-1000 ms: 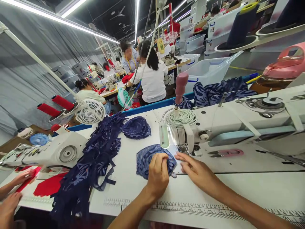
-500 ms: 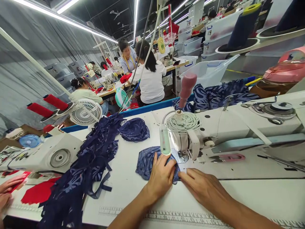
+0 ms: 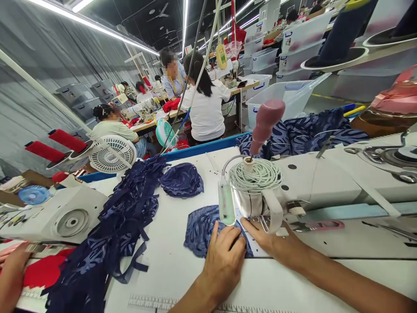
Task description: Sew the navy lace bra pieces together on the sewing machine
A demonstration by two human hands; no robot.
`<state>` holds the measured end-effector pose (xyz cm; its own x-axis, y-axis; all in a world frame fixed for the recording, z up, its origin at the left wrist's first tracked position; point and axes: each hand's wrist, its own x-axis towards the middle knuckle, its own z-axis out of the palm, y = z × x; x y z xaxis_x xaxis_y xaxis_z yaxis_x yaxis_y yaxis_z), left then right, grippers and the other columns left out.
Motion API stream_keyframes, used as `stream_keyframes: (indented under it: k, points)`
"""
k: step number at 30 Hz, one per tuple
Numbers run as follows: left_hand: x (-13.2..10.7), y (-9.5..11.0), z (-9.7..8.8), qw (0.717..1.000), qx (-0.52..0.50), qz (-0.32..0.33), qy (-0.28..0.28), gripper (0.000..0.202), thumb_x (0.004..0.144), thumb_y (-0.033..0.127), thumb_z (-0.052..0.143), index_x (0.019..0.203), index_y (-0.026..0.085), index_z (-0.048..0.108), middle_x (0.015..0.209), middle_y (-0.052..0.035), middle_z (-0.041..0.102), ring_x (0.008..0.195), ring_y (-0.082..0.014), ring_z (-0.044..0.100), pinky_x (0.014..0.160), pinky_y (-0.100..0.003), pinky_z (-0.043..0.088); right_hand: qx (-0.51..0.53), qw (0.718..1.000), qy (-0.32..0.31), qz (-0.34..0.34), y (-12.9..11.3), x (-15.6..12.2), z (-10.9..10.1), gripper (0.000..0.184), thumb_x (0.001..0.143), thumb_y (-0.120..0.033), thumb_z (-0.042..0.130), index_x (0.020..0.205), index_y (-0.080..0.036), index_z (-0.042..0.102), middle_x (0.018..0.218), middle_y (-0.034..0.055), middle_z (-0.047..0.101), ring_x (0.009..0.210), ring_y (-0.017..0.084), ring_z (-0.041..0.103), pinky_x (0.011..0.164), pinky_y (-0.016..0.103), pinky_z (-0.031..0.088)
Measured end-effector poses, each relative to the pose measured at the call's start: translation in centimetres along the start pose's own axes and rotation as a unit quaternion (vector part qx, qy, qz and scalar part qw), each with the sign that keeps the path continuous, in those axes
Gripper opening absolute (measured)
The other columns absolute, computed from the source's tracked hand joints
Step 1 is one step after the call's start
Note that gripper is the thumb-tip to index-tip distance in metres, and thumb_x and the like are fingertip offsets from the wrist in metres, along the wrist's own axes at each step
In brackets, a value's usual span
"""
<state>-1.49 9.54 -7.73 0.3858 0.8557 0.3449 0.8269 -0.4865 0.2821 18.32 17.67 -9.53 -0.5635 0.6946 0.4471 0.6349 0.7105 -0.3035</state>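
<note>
A navy patterned fabric piece (image 3: 199, 232), curved like a bra cup, lies on the table just left of the sewing machine's presser foot. My left hand (image 3: 225, 252) presses its bent fingers onto the piece's right part and grips it there. Beside the fabric's right edge, my right hand (image 3: 272, 239) reaches under the machine head with its index finger stretched out; nothing shows in it. The machine head hides some of its other fingers. A small pale green lamp (image 3: 227, 204) on a bendy neck stands above the fabric.
Navy cups (image 3: 182, 179) are stacked behind the piece. A long heap of navy straps and fabric (image 3: 127, 221) lies left. A pink-handled screwdriver (image 3: 267, 121) stands in coiled cord on the sewing machine (image 3: 325, 182). Pink thread snips (image 3: 322, 225) lie right. Another person's hand (image 3: 14, 274) handles red fabric.
My right hand has moved from the fabric's front corner forward and under the machine head. My left hand stays on the fabric. The view has shifted slightly.
</note>
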Motion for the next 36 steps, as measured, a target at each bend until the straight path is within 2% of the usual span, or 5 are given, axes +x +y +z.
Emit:
stream_keyframes:
  k: [5,10,19,30,36]
  points:
    - [1.2,-0.4,-0.6,0.997,-0.037,-0.015,-0.062,0.036,0.095,0.009,0.048,0.129,0.020,0.050,0.144,-0.0137,0.058,0.135,-0.0347,0.053,0.111,-0.071,0.038,-0.023,0.996,-0.040,-0.077,0.1,-2.0,-2.4,0.029,0.092,-0.011,0.038,0.096,-0.023,0.064,0.062,0.0012,0.057,0.054,0.019,0.052,0.054,0.034,0.039]
    - [3.2,-0.8,-0.7,0.996,-0.073,-0.020,-0.056,0.034,0.094,0.011,0.047,0.127,0.019,0.049,0.121,-0.0135,0.066,0.120,-0.0290,0.060,0.114,-0.063,0.037,-0.024,0.989,0.015,-0.147,-0.9,-2.7,-3.3,0.047,0.087,0.001,0.033,0.119,-0.019,0.062,0.095,0.0060,0.067,0.070,0.017,0.059,0.065,0.032,0.042]
    - [4.5,-1.9,0.3,0.998,-0.055,-0.010,-0.021,0.025,0.095,0.014,0.047,0.116,0.021,0.058,0.111,-0.0100,0.068,0.114,-0.0259,0.062,0.117,-0.057,0.034,-0.064,0.987,0.042,-0.142,-0.2,-2.1,-2.6,0.036,0.095,-0.008,0.040,0.117,-0.014,0.068,0.069,0.0046,0.064,0.068,0.021,0.058,0.062,0.034,0.044]
    - [4.1,-2.2,-0.5,0.992,0.004,0.129,0.018,0.033,0.093,0.003,0.046,0.111,0.021,0.066,0.105,-0.0091,0.072,0.107,-0.0239,0.064,0.098,-0.045,0.050,-0.036,0.995,0.020,-0.091,-0.2,-1.9,-2.9,0.033,0.103,-0.022,0.040,0.102,-0.021,0.073,0.080,0.0046,0.069,0.077,0.018,0.059,0.075,0.033,0.048]
    - [3.5,-1.6,-0.7,0.993,0.022,0.118,-0.003,0.040,0.087,-0.007,0.043,0.103,0.020,0.066,0.097,-0.0036,0.072,0.098,-0.0196,0.065,0.113,-0.057,0.035,-0.100,0.992,0.031,0.077,2.3,-2.5,-4.6,0.037,0.103,-0.025,0.037,0.095,-0.017,0.073,0.086,0.0094,0.068,0.082,0.020,0.061,0.071,0.032,0.047]
